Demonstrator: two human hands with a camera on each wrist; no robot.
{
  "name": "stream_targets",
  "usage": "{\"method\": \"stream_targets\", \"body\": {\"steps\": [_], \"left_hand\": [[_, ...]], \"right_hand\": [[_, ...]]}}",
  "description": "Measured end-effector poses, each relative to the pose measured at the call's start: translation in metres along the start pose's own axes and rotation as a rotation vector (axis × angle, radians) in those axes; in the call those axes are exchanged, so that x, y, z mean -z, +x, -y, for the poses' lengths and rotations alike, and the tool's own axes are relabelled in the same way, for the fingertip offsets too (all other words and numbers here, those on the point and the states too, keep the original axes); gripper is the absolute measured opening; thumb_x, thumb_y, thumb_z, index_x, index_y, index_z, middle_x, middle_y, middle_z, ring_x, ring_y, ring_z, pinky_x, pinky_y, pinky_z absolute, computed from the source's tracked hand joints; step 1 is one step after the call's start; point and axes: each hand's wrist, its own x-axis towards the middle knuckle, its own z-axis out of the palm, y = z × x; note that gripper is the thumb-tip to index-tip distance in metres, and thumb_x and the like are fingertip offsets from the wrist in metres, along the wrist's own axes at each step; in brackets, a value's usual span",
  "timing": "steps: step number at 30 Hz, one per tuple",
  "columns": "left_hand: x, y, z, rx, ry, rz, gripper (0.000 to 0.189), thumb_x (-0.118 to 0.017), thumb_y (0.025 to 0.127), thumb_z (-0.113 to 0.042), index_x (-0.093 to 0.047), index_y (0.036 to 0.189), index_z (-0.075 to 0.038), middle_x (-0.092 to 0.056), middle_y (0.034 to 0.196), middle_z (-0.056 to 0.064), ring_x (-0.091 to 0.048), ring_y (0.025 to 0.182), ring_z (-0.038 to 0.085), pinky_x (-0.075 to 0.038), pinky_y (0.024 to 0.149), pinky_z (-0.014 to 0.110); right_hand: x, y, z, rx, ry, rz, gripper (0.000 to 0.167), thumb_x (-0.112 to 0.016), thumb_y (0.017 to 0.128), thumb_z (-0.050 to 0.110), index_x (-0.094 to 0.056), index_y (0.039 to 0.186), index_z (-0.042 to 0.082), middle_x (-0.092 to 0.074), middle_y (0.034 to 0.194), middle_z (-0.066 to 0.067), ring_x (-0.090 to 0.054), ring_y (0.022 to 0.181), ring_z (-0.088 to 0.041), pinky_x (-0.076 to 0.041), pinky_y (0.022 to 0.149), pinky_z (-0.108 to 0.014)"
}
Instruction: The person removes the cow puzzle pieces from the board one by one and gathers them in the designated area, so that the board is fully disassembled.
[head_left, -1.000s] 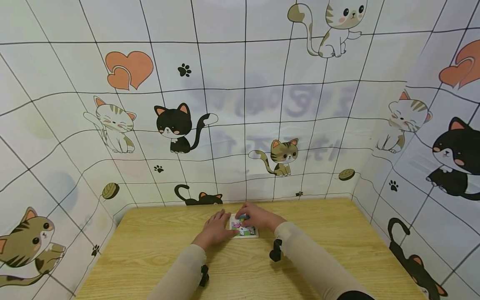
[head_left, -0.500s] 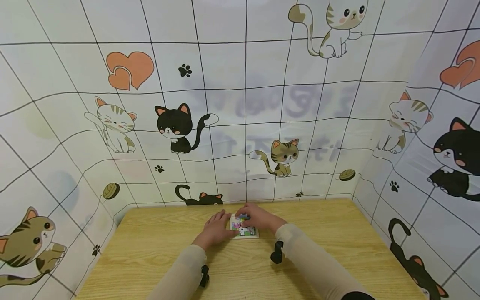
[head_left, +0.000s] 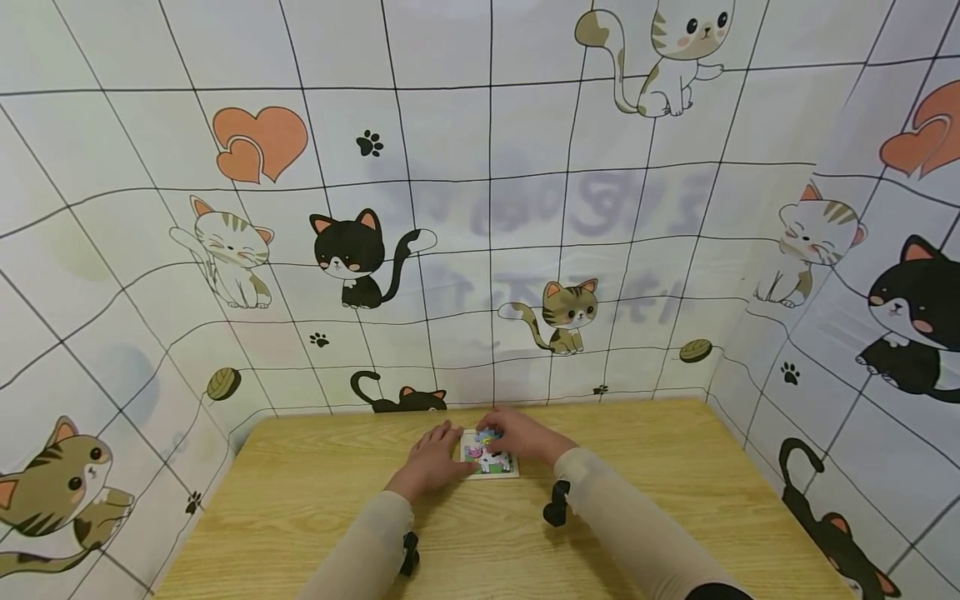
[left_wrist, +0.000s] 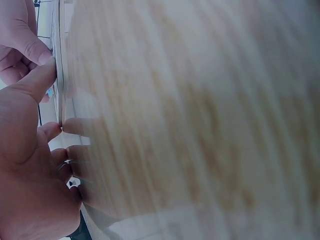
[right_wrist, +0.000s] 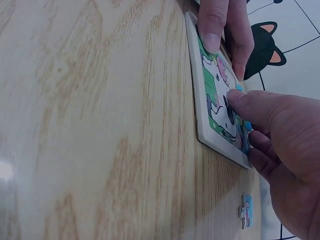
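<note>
A small square jigsaw puzzle (head_left: 495, 468) with a pale frame and a farm-animal picture lies near the table's back edge. My left hand (head_left: 431, 461) rests at its left side, fingers extended on the tabletop and the thumb pressing the near left corner. From the right, my right hand (head_left: 521, 435) reaches over the puzzle's upper part. Its thumb and fingers pinch a blue puzzle piece (head_left: 487, 436); blue edges show around the thumb (right_wrist: 240, 99) in the right wrist view. Much of that piece is hidden by the hand.
A loose puzzle piece (right_wrist: 247, 212) lies on the wooden table (head_left: 337, 517) beyond the puzzle's right side, seen in the right wrist view. A cat-patterned cloth wall (head_left: 480, 333) rises right behind the table and along both sides.
The blue piece under my right hand shows more of its face now and appears to lie flatter. My left hand has stayed in place on the puzzle.
</note>
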Motion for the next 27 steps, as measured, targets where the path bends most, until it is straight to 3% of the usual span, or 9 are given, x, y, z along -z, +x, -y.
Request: {"method": "stream_targets", "body": {"steps": [4, 9, 14, 21, 27], "left_hand": [[0.006, -0.007, -0.008, -0.002, -0.024, 0.005, 0.088, -0.074, 0.102, -0.060, -0.047, 0.167, -0.008, -0.029, 0.178, 0.022, -0.026, 0.161, 0.053, -0.021, 0.125, 0.077], [-0.001, 0.000, 0.001, -0.002, 0.011, 0.001, 0.094, -0.074, 0.098, -0.068, -0.047, 0.169, -0.012, -0.029, 0.179, 0.020, -0.026, 0.162, 0.052, -0.022, 0.125, 0.077], [0.003, -0.003, -0.003, 0.000, -0.002, 0.007, 0.092, -0.075, 0.099, -0.064, -0.047, 0.168, -0.009, -0.029, 0.178, 0.022, -0.026, 0.161, 0.053, -0.022, 0.124, 0.078], [-0.001, 0.000, 0.001, 0.012, -0.005, 0.013, 0.093, -0.073, 0.100, -0.066, -0.045, 0.170, -0.013, -0.027, 0.180, 0.020, -0.023, 0.163, 0.052, -0.020, 0.126, 0.077], [-0.005, 0.004, 0.005, 0.014, 0.008, 0.002, 0.092, -0.071, 0.100, -0.067, -0.045, 0.170, -0.013, -0.026, 0.181, 0.018, -0.023, 0.164, 0.051, -0.020, 0.127, 0.075]], "right_hand": [[0.002, 0.001, -0.001, 0.019, -0.034, 0.005, 0.032, -0.080, 0.104, 0.009, -0.076, 0.136, 0.007, -0.065, 0.123, -0.004, -0.063, 0.110, -0.021, -0.056, 0.099, -0.046], [0.003, 0.003, -0.003, 0.035, -0.056, 0.010, 0.031, -0.081, 0.103, 0.009, -0.077, 0.134, 0.006, -0.067, 0.120, -0.004, -0.063, 0.108, -0.022, -0.057, 0.097, -0.045], [0.001, 0.003, -0.006, 0.032, -0.076, 0.002, 0.032, -0.081, 0.103, 0.011, -0.078, 0.134, 0.006, -0.068, 0.120, -0.004, -0.064, 0.107, -0.020, -0.057, 0.096, -0.045], [-0.002, -0.002, -0.007, 0.036, -0.094, -0.081, 0.027, -0.081, 0.104, 0.017, -0.079, 0.128, 0.007, -0.067, 0.114, 0.000, -0.060, 0.096, -0.016, -0.056, 0.088, -0.039], [0.000, -0.009, -0.001, 0.046, -0.033, -0.135, 0.027, -0.078, 0.104, 0.020, -0.079, 0.130, 0.011, -0.063, 0.112, 0.002, -0.059, 0.100, -0.016, -0.054, 0.086, -0.038]]}}
